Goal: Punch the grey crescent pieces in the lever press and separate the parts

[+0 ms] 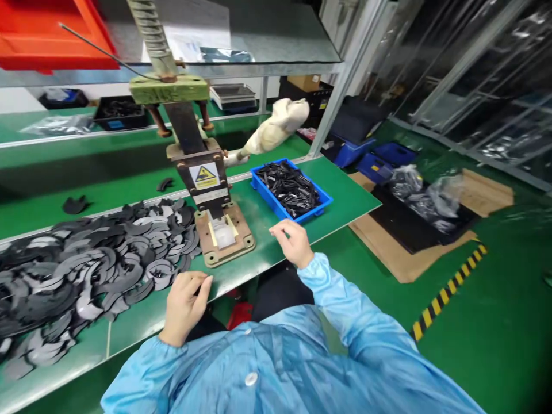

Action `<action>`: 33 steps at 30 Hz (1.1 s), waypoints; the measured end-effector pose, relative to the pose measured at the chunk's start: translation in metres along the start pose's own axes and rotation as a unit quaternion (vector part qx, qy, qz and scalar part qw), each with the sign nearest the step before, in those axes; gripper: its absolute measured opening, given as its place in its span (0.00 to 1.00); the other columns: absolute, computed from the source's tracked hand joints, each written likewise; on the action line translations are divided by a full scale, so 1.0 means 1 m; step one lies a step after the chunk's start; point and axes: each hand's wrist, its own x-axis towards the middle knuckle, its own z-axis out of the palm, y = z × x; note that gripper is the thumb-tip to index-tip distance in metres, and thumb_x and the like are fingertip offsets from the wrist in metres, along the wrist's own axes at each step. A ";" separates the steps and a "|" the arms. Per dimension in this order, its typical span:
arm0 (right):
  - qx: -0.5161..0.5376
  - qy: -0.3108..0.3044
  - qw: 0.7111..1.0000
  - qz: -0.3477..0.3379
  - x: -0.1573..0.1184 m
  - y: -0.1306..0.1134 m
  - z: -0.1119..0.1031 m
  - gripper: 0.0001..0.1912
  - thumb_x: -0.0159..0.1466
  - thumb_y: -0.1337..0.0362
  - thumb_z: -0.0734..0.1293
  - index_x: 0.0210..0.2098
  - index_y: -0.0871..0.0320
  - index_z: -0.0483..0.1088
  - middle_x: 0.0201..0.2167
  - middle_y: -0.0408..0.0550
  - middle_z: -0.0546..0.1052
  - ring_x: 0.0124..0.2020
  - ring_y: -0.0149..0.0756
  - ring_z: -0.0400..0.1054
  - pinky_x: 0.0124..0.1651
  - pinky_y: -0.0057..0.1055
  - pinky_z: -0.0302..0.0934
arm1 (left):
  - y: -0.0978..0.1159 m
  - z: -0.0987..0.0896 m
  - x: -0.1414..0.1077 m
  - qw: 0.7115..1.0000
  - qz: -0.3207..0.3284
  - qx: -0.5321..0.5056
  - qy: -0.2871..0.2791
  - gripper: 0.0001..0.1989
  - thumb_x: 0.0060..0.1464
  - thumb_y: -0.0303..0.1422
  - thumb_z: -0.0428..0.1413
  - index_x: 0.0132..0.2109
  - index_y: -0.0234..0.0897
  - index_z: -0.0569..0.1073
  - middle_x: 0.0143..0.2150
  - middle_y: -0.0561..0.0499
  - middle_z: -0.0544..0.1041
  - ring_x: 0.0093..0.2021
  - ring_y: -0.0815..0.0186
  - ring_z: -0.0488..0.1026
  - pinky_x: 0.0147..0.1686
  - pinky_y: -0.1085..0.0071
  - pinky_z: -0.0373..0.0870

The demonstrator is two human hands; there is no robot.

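Observation:
My left hand (186, 302) is at the table's front edge, beside a pile of curved dark-grey plastic pieces (116, 270). Its fingers are curled in, and whatever may be in them is hidden. To the right, my right hand (293, 241) is just in front of a blue tray (269, 201) heaped with thin black plastic parts (291, 187). Its thumb and forefinger are pinched together; anything between them is too small to make out. Between and behind both hands stands a hand press (190, 132), with a pale block (224, 234) on its base plate (209, 244).
The press's lever, its end wrapped in white cloth (276, 126), sticks out above the tray. Two loose curved pieces (75, 204) lie behind the pile. A metal shelf (280, 69) with a red bin (52, 34) spans the back. Cardboard (392, 259) and bagged parts are on the right-hand floor.

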 end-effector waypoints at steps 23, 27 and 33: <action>-0.325 0.004 0.928 0.182 0.096 0.049 -0.075 0.11 0.70 0.56 0.65 0.39 0.56 0.75 0.43 0.55 0.82 0.45 0.42 0.73 0.50 0.38 0.65 | -0.001 0.006 0.002 0.999 0.018 0.009 -0.041 0.11 0.69 0.37 0.58 0.35 0.45 0.77 0.41 0.47 0.84 0.42 0.54 0.79 0.48 0.54 0.74; -0.275 -0.021 0.958 0.082 0.062 0.003 -0.063 0.10 0.72 0.57 0.63 0.45 0.55 0.74 0.38 0.49 0.82 0.40 0.38 0.74 0.48 0.35 0.65 | 0.009 0.000 0.007 0.999 0.016 -0.026 0.016 0.05 0.69 0.35 0.60 0.41 0.43 0.78 0.44 0.46 0.82 0.47 0.55 0.79 0.51 0.55 0.75; -0.139 -0.151 0.973 -0.107 -0.003 -0.068 -0.012 0.08 0.71 0.56 0.67 0.41 0.52 0.74 0.37 0.45 0.82 0.40 0.36 0.74 0.48 0.35 0.65 | 0.053 -0.010 0.024 0.992 0.023 -0.111 0.052 0.15 0.69 0.37 0.63 0.59 0.41 0.76 0.45 0.47 0.80 0.42 0.62 0.77 0.44 0.62 0.77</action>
